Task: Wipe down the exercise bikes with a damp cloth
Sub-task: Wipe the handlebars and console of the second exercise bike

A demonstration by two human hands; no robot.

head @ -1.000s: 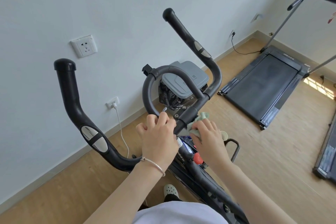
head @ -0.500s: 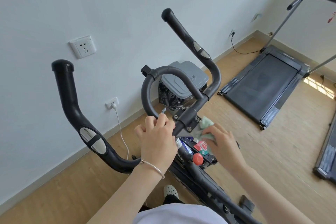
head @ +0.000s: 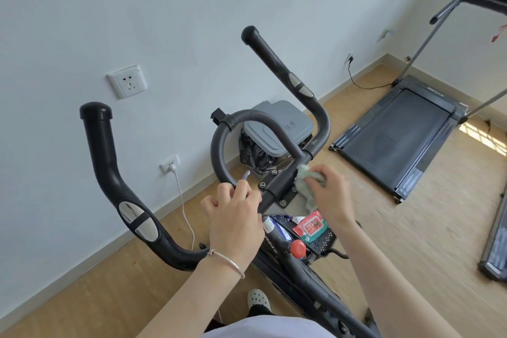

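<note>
The black exercise bike's handlebar (head: 109, 162) fills the middle of the head view, with a grey loop bar (head: 219, 145) at its centre. My left hand (head: 233, 219), a bracelet on its wrist, grips the handlebar just left of the centre clamp (head: 279, 186); a thin metal tip sticks out above its fingers. My right hand (head: 332, 195) pinches a pale green cloth (head: 304, 181) and presses it against the right side of the clamp, where the right handle branches off.
A mesh tray (head: 326, 239) below the clamp holds a red wipes packet (head: 310, 226); a red knob (head: 298, 247) sits under it. A grey lidded bin (head: 277, 129) stands by the wall. A treadmill (head: 392, 132) lies at the right. A cable (head: 183, 208) hangs from a wall socket.
My right hand has carried the cloth up and away from the tray to the right side of the clamp. My left hand has kept its grip on the bar.
</note>
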